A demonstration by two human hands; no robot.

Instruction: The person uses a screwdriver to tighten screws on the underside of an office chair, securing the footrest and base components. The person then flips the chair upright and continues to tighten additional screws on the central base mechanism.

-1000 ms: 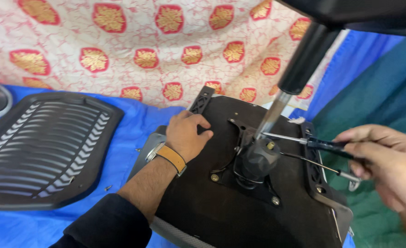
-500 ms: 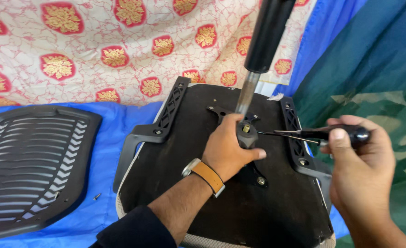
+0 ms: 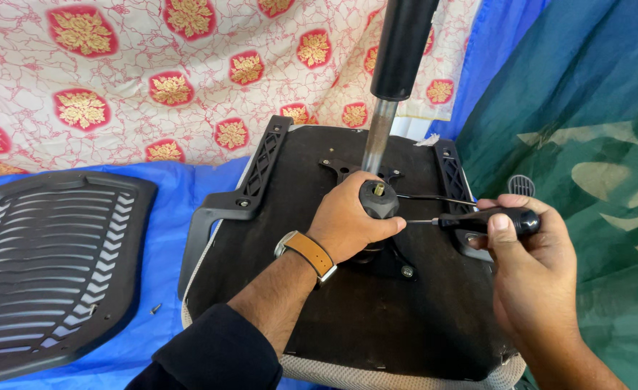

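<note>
An upturned office chair seat [image 3: 348,310] was seen lying on a blue sheet [image 3: 167,209], its dark underside facing up and a strip of grey mesh showing along the near edge. The left hand [image 3: 351,220], worn with a tan-strapped watch [image 3: 308,254], was wrapped around the black collar [image 3: 378,198] at the foot of the gas-lift column [image 3: 395,65], its fingers closed about that part; the metal mounting plate [image 3: 398,263] beneath was largely covered by the palm. The column's top was cut off by the upper frame edge. A black-handled screwdriver [image 3: 478,219] was gripped in the right hand [image 3: 532,267], fingers shut around the handle, the thin shaft held roughly level and pointed at the collar; the tip appeared to meet the left thumb or the part behind it, though this could not be made out with certainty. A black slatted backrest panel [image 3: 45,267] was laid well apart to the left, partly out of frame, with a small screw [image 3: 156,308] near it. A patterned red-and-white cloth [image 3: 153,72] was hung behind, and a green tarpaulin [image 3: 593,144] was spread on the right.
</note>
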